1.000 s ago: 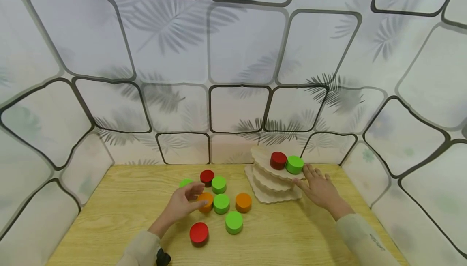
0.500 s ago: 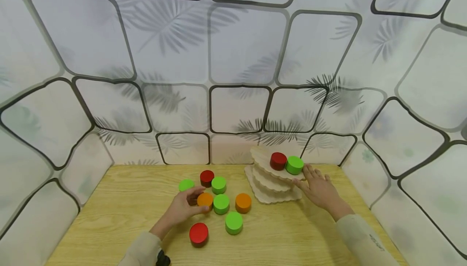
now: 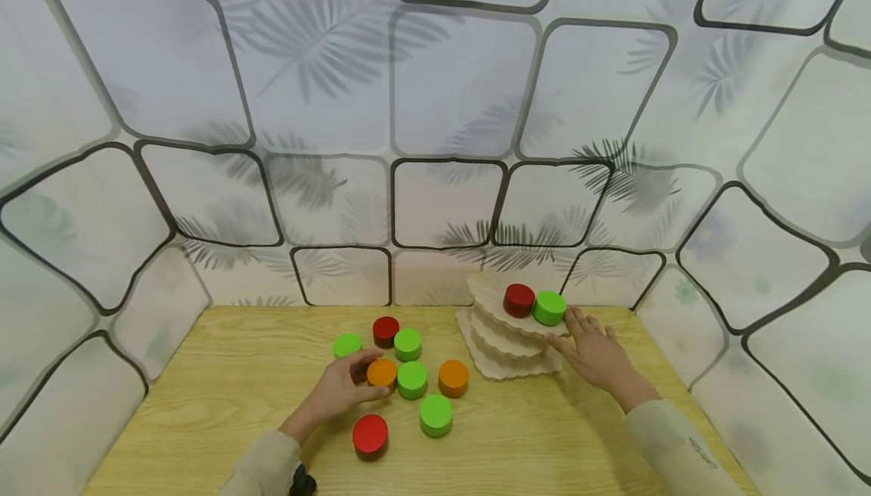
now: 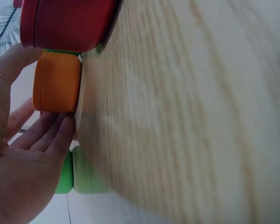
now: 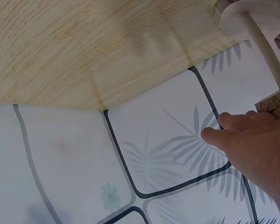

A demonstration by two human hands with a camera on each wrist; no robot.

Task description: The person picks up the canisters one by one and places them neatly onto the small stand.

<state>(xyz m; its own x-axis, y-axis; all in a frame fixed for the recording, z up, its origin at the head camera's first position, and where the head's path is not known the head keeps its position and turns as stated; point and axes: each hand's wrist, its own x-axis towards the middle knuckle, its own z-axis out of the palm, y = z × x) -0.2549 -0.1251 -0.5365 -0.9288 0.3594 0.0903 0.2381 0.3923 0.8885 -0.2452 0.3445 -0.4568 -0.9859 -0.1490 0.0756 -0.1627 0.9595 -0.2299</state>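
Observation:
My left hand (image 3: 340, 386) has its fingers and thumb around an orange round box (image 3: 382, 375) on the table. In the left wrist view the orange box (image 4: 60, 81) shows a thin lid seam, with the thumb above and fingers (image 4: 39, 135) below. At the right, my right hand (image 3: 595, 352) touches the edge of the top tier of a wavy-edged wooden stand (image 3: 510, 341), its fingers fairly straight. On that tier sit a dark red round box (image 3: 519, 299) and a green one (image 3: 550, 308), side by side. The right wrist view shows the stand's post (image 5: 268, 51) and tier edge.
Around the left hand stand a dark red box (image 3: 385, 331), a bright red box (image 3: 370, 435), another orange box (image 3: 453, 377) and several green boxes (image 3: 436, 414) on the wooden table (image 3: 224, 405). A patterned cloth wall (image 3: 449, 201) rises behind the table.
The left hand has shifted slightly and lowered around the orange box, uncovering more of the green box behind it. The right hand has stayed at the stand.

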